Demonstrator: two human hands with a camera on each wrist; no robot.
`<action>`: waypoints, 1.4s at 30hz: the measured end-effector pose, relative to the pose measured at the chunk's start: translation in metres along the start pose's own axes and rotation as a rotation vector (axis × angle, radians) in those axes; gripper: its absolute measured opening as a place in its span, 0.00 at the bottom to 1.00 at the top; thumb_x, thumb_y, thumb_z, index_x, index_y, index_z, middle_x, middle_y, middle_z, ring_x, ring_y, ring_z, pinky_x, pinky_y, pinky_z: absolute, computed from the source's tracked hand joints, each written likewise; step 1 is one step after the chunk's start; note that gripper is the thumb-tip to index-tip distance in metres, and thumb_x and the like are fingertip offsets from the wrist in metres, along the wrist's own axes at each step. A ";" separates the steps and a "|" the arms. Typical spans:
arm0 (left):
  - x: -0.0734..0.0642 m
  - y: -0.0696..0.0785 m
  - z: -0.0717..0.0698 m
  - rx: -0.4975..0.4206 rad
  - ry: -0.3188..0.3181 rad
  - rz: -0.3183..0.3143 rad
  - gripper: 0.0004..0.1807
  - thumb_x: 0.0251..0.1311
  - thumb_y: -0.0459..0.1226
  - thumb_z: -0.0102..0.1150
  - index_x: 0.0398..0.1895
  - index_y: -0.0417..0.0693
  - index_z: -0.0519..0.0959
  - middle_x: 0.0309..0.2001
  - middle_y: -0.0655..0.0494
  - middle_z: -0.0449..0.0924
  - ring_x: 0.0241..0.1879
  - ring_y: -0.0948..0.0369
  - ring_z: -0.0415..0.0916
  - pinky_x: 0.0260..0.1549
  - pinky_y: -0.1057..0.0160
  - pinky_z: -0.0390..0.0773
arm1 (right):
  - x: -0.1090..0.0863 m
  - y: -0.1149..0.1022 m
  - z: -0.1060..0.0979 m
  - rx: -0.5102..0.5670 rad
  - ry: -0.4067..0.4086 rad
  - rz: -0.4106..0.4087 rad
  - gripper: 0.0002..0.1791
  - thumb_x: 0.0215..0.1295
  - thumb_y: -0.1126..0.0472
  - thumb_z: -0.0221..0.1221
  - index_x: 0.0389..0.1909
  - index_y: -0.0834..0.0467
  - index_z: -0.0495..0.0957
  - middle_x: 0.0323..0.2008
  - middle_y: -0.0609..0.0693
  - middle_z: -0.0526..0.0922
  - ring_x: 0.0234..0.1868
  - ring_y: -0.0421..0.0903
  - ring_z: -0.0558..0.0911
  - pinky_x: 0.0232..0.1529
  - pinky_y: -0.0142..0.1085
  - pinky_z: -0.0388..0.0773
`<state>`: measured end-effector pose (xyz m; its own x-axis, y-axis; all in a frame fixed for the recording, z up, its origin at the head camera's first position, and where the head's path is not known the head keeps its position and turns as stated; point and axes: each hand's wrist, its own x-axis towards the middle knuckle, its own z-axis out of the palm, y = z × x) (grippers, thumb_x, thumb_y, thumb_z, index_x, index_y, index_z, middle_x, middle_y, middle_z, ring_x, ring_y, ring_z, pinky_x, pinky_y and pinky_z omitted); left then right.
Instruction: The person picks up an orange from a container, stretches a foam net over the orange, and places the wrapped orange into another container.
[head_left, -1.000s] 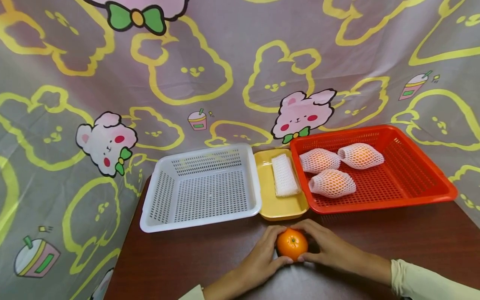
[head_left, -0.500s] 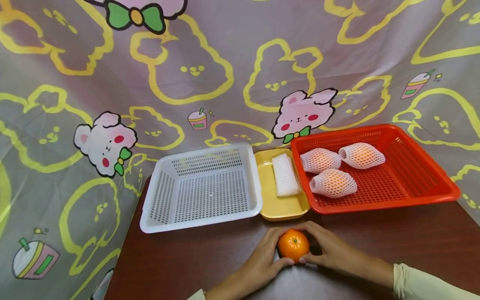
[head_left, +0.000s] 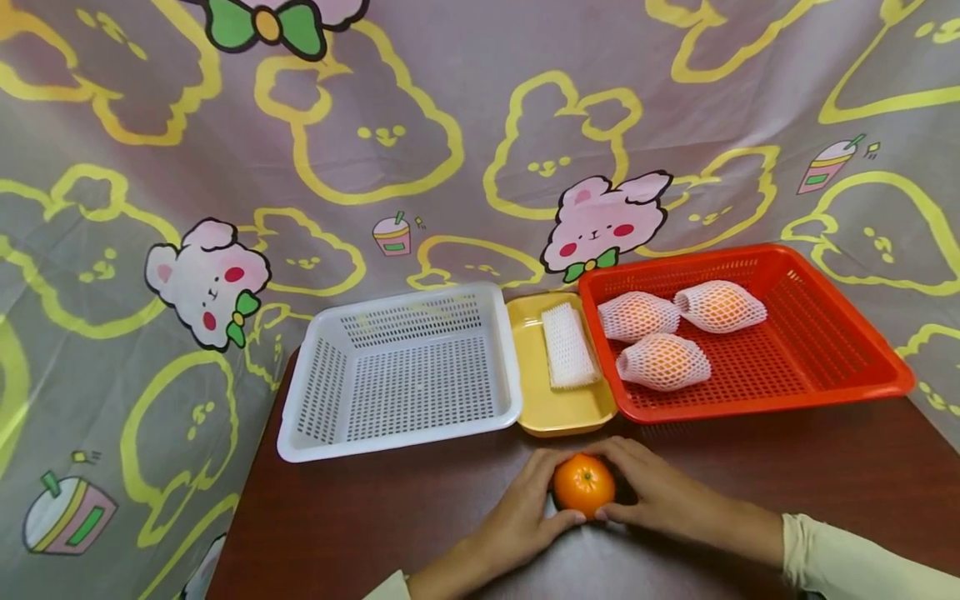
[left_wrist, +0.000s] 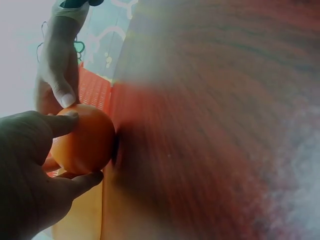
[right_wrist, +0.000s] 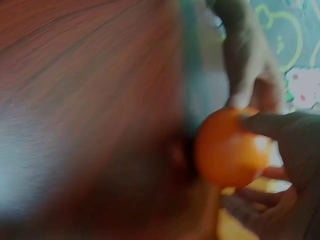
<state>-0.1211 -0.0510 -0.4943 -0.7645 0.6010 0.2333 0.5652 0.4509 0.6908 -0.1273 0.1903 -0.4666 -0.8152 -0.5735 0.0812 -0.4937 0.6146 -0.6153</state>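
Note:
An orange (head_left: 584, 486) with its stem end up sits on the dark wood table in front of the yellow tray. My left hand (head_left: 522, 510) curves round its left side, and my right hand (head_left: 651, 490) curves round its right side. Both thumbs meet at the near side of the fruit. In the left wrist view the orange (left_wrist: 85, 140) is held between the left thumb and fingers, with the right hand (left_wrist: 57, 75) beyond it. The right wrist view has the orange (right_wrist: 232, 147) close over the tabletop, gripped from both sides.
Behind the hands stand a white basket (head_left: 397, 442), a yellow tray (head_left: 536, 417) with white foam net sleeves (head_left: 570, 346), and a red basket (head_left: 825, 392). Several net-wrapped fruits, one being this wrapped fruit (head_left: 663, 362), lie in the red basket. A patterned curtain (head_left: 450, 100) hangs behind.
Both hands keep their hold on the orange, which stays at the same place on the table. The head view shifts only slightly.

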 end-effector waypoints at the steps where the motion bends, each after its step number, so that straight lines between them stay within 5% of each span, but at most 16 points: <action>1: 0.000 0.000 0.000 0.008 0.000 0.005 0.38 0.61 0.44 0.71 0.71 0.48 0.66 0.63 0.53 0.71 0.62 0.62 0.73 0.65 0.61 0.76 | 0.002 -0.005 -0.004 -0.054 -0.017 0.004 0.35 0.60 0.44 0.72 0.65 0.48 0.71 0.57 0.41 0.77 0.57 0.42 0.77 0.56 0.45 0.81; 6: 0.001 -0.001 -0.001 0.033 0.003 0.021 0.38 0.60 0.43 0.72 0.71 0.46 0.66 0.62 0.52 0.72 0.62 0.61 0.74 0.65 0.62 0.76 | 0.019 -0.034 -0.030 -0.211 -0.103 0.043 0.31 0.58 0.45 0.73 0.59 0.52 0.75 0.49 0.43 0.78 0.44 0.40 0.79 0.43 0.43 0.83; 12: 0.001 0.000 0.000 0.025 -0.008 0.000 0.37 0.58 0.42 0.73 0.69 0.45 0.67 0.62 0.51 0.72 0.62 0.60 0.74 0.66 0.61 0.75 | 0.065 -0.057 -0.057 -0.385 -0.062 0.127 0.26 0.62 0.48 0.71 0.53 0.62 0.78 0.41 0.54 0.84 0.32 0.44 0.80 0.35 0.43 0.84; 17: -0.001 0.000 0.003 0.011 -0.015 -0.015 0.36 0.60 0.44 0.73 0.68 0.44 0.68 0.61 0.52 0.73 0.61 0.60 0.75 0.64 0.62 0.76 | 0.109 -0.042 -0.055 -0.541 -0.011 0.132 0.20 0.62 0.57 0.70 0.44 0.68 0.76 0.33 0.61 0.81 0.33 0.55 0.82 0.33 0.49 0.85; 23: -0.002 -0.001 0.002 0.014 0.008 0.001 0.37 0.59 0.44 0.72 0.69 0.46 0.67 0.61 0.53 0.73 0.60 0.61 0.76 0.63 0.63 0.77 | 0.159 -0.018 -0.039 -0.801 0.034 0.112 0.04 0.63 0.72 0.59 0.36 0.71 0.77 0.28 0.62 0.79 0.32 0.58 0.83 0.34 0.47 0.84; 26: -0.001 -0.001 -0.001 0.038 0.012 0.013 0.37 0.60 0.45 0.72 0.70 0.46 0.67 0.61 0.53 0.73 0.59 0.61 0.76 0.62 0.62 0.78 | 0.182 -0.017 -0.033 -0.898 0.061 0.217 0.07 0.66 0.71 0.55 0.39 0.73 0.78 0.31 0.64 0.83 0.32 0.57 0.84 0.30 0.43 0.84; 31: 0.000 0.001 -0.004 0.048 -0.015 0.001 0.37 0.60 0.46 0.71 0.70 0.47 0.66 0.61 0.53 0.72 0.60 0.61 0.76 0.63 0.61 0.77 | 0.209 -0.018 -0.026 -0.670 0.013 0.546 0.19 0.74 0.70 0.44 0.59 0.78 0.69 0.43 0.78 0.81 0.41 0.63 0.84 0.38 0.48 0.87; 34: -0.001 0.001 -0.004 0.050 -0.019 0.004 0.37 0.60 0.46 0.72 0.70 0.47 0.66 0.61 0.52 0.72 0.59 0.61 0.76 0.63 0.62 0.77 | 0.218 -0.014 -0.025 -0.524 0.005 0.664 0.23 0.75 0.68 0.43 0.66 0.76 0.63 0.50 0.77 0.79 0.49 0.67 0.82 0.45 0.55 0.86; 42: 0.000 0.000 -0.005 0.055 -0.016 -0.001 0.38 0.60 0.46 0.72 0.70 0.47 0.66 0.62 0.53 0.72 0.61 0.61 0.75 0.64 0.62 0.77 | 0.228 0.008 -0.023 -0.592 -0.008 0.593 0.27 0.75 0.66 0.48 0.67 0.81 0.60 0.52 0.75 0.77 0.47 0.64 0.84 0.45 0.50 0.87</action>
<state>-0.1227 -0.0541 -0.4910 -0.7605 0.6107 0.2209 0.5806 0.4870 0.6525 -0.3241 0.0771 -0.4351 -0.9888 -0.0682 -0.1326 -0.0633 0.9972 -0.0406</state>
